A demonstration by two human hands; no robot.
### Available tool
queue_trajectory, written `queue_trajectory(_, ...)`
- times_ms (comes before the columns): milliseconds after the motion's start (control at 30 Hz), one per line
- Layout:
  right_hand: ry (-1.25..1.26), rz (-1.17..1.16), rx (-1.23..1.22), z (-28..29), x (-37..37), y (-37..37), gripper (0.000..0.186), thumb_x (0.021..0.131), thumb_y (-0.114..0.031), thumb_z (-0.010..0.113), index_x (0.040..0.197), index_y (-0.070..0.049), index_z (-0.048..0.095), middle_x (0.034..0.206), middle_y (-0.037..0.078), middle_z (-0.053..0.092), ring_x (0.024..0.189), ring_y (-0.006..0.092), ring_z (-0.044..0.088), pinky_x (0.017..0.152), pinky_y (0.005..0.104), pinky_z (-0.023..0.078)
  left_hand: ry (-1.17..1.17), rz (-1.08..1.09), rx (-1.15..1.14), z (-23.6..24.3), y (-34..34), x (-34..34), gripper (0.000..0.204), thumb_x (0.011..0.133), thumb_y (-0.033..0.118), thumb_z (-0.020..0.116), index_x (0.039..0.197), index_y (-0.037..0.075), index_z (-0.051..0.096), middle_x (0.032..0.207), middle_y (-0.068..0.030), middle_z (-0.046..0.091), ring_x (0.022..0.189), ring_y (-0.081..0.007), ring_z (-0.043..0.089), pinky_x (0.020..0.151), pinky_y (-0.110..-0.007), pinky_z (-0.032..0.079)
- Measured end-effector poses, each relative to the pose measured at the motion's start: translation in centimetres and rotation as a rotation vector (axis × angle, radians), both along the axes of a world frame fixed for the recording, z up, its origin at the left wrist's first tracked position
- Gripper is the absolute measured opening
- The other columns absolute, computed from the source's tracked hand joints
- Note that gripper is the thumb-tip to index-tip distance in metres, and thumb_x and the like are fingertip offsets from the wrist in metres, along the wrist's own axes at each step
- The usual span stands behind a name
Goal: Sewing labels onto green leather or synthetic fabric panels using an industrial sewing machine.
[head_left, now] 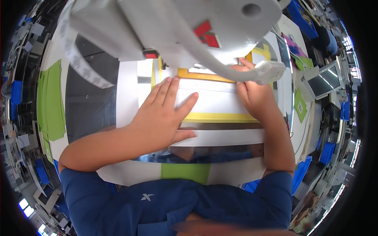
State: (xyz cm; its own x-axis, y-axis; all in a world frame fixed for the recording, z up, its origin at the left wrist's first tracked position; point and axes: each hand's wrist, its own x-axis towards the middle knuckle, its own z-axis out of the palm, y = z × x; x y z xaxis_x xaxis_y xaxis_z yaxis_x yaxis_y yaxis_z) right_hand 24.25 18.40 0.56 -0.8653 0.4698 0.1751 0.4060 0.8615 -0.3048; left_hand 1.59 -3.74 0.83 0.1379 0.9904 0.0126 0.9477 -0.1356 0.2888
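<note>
My left hand [163, 108] lies open, fingers spread, on the white work piece [214, 98] with yellow strips along its near edge, its fingertips at the left end of the orange-yellow frame [204, 76]. My right hand [252, 94] has its fingers bent at the right end of that frame; they are partly hidden, so what they grip cannot be made out. Above both hands stands a white machine head [165, 27] with red marks. A white flexible lamp [267, 72] curves over the frame, its head in front of my right fingers.
Green sheets [49, 98] lie along the table's left, more green pieces [300, 106] and purple material [292, 45] at the right. A screen [323, 82] stands right of the table. Blue bins [303, 17] and a co-worker [330, 43] are at upper right.
</note>
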Motion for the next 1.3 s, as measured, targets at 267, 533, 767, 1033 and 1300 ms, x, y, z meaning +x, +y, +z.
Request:
queue_trajectory(267, -0.039, 0.257, -0.24, 0.9, -6.3, -0.3, 0.02, 0.102, -0.012, 0.062, 0.118, -0.004, 0.071, 0.123, 0.022, 0.07, 0.114, 0.0428, 0.066, 0.098, 0.0502, 0.053, 0.176, 0.509, 0.029, -0.5, -10.1, -8.8, 0.073, 0.095, 0.042, 0.076, 0.155, 0.008, 0.054, 0.158, -0.028, 0.049, 0.149, -0.047, 0.045, 0.123, -0.054, 0.036)
queue_trajectory(533, 0.014, 0.265, -0.058, 1.0, -6.1, -2.1, 0.023, 0.095, 0.001, 0.064, 0.117, 0.001, 0.069, 0.111, 0.02, 0.075, 0.108, 0.0401, 0.068, 0.097, 0.0467, 0.052, 0.255, 1.013, 0.232, -2.0, -17.4, -19.8, 0.033, 0.098, 0.028, 0.07, 0.118, 0.002, 0.074, 0.113, -0.0202, 0.072, 0.111, -0.0403, 0.067, 0.099, -0.049, 0.053)
queue_trajectory(767, 0.102, 0.132, -0.051, 1.0, -1.8, -3.2, 0.037, 0.089, -0.003, 0.066, 0.126, 0.003, 0.065, 0.135, 0.02, 0.068, 0.146, 0.0426, 0.052, 0.122, 0.0522, 0.039, 0.354, 1.123, 0.035, -1.8, -19.6, -25.1, 0.02, 0.096, 0.016, 0.063, 0.103, 0.0, 0.072, 0.105, -0.0244, 0.072, 0.102, -0.0419, 0.07, 0.092, -0.053, 0.056)
queue_trajectory(1033, 0.117, 0.112, -0.021, 0.0, -0.1, -3.9, 0.045, 0.087, -0.013, 0.069, 0.13, 0.002, 0.065, 0.14, 0.024, 0.064, 0.143, 0.0429, 0.054, 0.12, 0.0512, 0.04, 0.307, 1.139, -0.185, 0.6, -17.7, -24.5, 0.026, 0.096, 0.009, 0.057, 0.118, 0.003, 0.07, 0.113, -0.0273, 0.072, 0.115, -0.0421, 0.07, 0.096, -0.053, 0.055)
queue_trajectory(1300, 0.159, 0.057, -0.067, 0.5, -0.5, -4.2, 0.044, 0.084, -0.014, 0.073, 0.126, 0.0, 0.068, 0.139, 0.025, 0.063, 0.14, 0.0423, 0.056, 0.117, 0.0505, 0.043, 0.228, 1.086, 0.068, 0.8, -20.8, -27.3, 0.044, 0.092, -0.002, 0.054, 0.132, 0.003, 0.071, 0.138, -0.0219, 0.068, 0.126, -0.0412, 0.065, 0.108, -0.048, 0.05)
